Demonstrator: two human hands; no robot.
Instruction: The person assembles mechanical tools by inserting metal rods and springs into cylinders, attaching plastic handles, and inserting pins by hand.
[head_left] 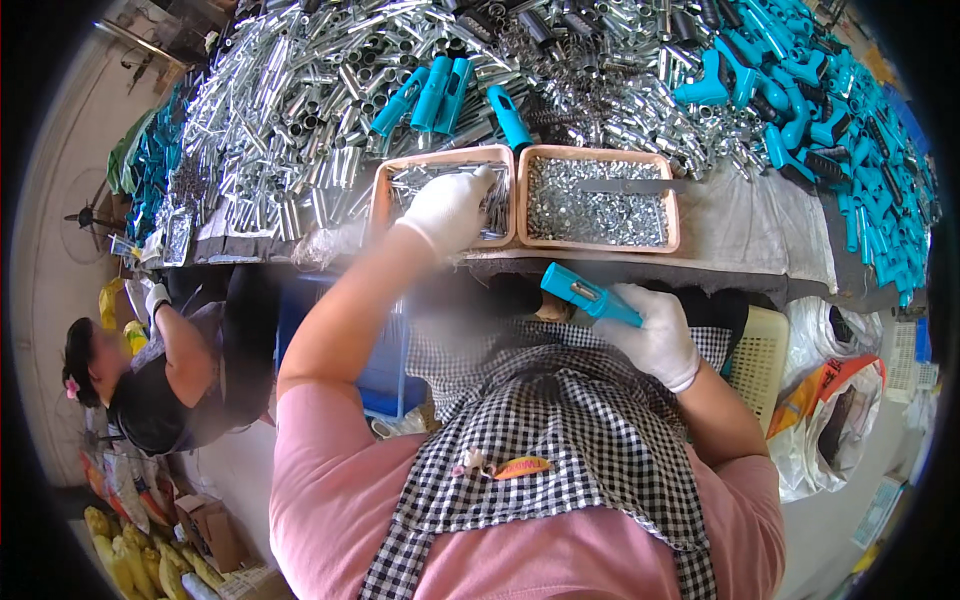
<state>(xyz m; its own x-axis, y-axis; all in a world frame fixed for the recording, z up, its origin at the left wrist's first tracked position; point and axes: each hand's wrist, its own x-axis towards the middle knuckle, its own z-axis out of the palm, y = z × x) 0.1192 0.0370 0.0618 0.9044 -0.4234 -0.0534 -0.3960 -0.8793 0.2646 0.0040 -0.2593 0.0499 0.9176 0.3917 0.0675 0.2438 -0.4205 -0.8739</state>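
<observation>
My right hand [655, 335], in a white glove, is wrapped round a teal plastic tube [575, 288] with a long slot in its side, in which a metal part shows. It holds the tube tilted in front of my apron, below the table edge. My left hand [449, 212], also gloved in white, reaches into the left orange tray [380, 205] of thin metal pins. Its fingers are drawn together among the pins; what they pinch, if anything, is hidden. Beside it, the right orange tray [600, 246] holds small metal pieces, with a flat grey strip [635, 186] lying across it.
Several similar teal tubes [431, 94] lie behind the trays against a large heap of metal tubes [300, 110]. Teal pistol-shaped parts [790, 90] are piled at the right. A yellow basket [757, 365] stands beside my right arm. Another person [165, 385] works at the left.
</observation>
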